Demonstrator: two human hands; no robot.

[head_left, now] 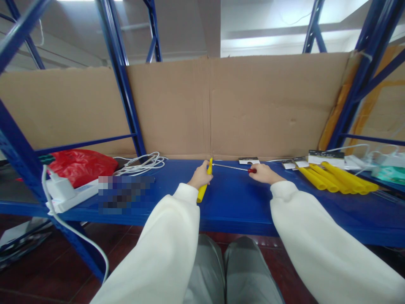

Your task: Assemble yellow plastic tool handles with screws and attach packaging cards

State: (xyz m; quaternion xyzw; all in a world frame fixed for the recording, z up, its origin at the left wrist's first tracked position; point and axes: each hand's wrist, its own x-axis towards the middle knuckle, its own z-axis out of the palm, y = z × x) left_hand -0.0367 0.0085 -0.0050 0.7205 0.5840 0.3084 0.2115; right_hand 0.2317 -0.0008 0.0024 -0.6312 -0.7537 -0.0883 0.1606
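My left hand (200,175) is closed around a yellow tube-shaped piece (203,192), which stands tilted over the blue shelf with its narrow end up and its wide end toward me. In my right hand (263,173) is the red handle of a screwdriver (234,167). Its long metal shaft points left, and the tip meets or nearly meets the upper part of the yellow piece; I cannot tell whether it touches. Just behind the shaft lies a black-and-white card (249,160).
Several yellow tubes (335,177) with black-and-white header cards lie at the right. At the left are a red plastic bag (84,165), coiled white cable (142,164) and a white power strip (77,196). Cardboard (268,105) walls the back of the blue shelf (234,211); blue posts flank it.
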